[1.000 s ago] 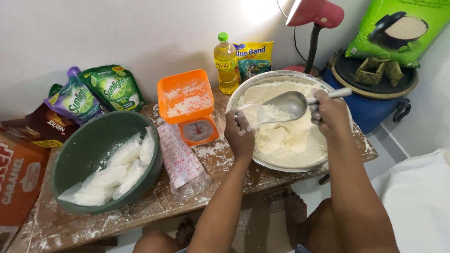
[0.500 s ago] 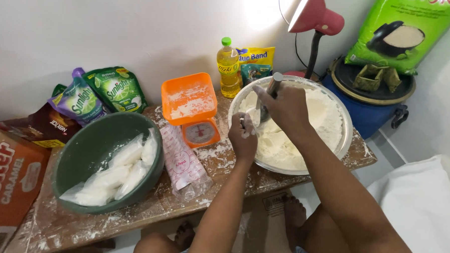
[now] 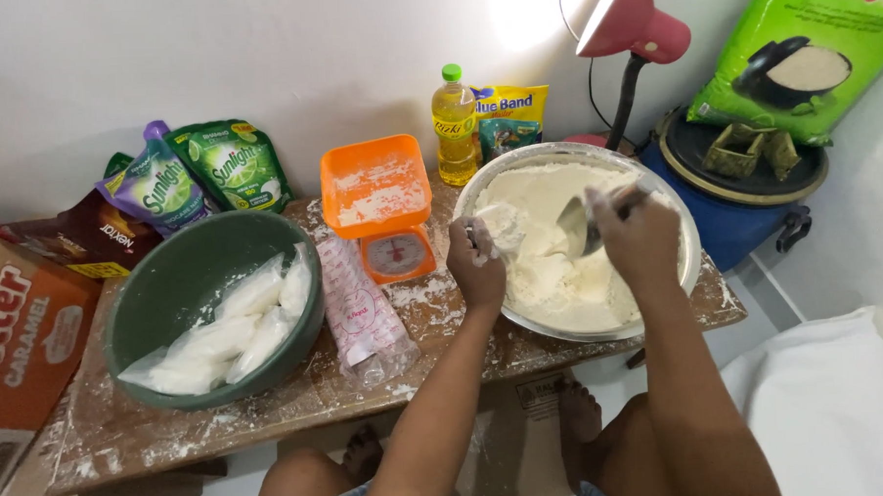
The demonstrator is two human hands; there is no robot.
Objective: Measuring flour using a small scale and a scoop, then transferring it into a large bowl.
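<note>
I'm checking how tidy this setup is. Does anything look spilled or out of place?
Yes. White flour is scattered over the wooden table, thickest around the orange scale, whose tray is dusted too. The left hand is coated with it at the metal bowl, where the right hand holds a spoon.

So the low flour-dusted wooden table (image 3: 271, 420) has a big green plastic bowl (image 3: 159, 287) on its left with clear filled plastic bags (image 3: 231, 329) in it, a wide steel bowl (image 3: 681, 230) of white flour (image 3: 550, 274) on the right, and an orange kitchen scale (image 3: 381, 206) plus a stack of clear plastic bags (image 3: 364, 319) lying between them. Left hand (image 3: 478, 266) sits at the steel bowl's left rim and the right hand (image 3: 639, 233) is over the flour gripping a metal spoon (image 3: 576, 224). Far side near the wall there's a yellow oil bottle (image 3: 454, 125) behind the steel bowl and two green refill pouches (image 3: 199, 173) behind the green one, with a blue lidded drum (image 3: 743, 193) right of the table.
</note>
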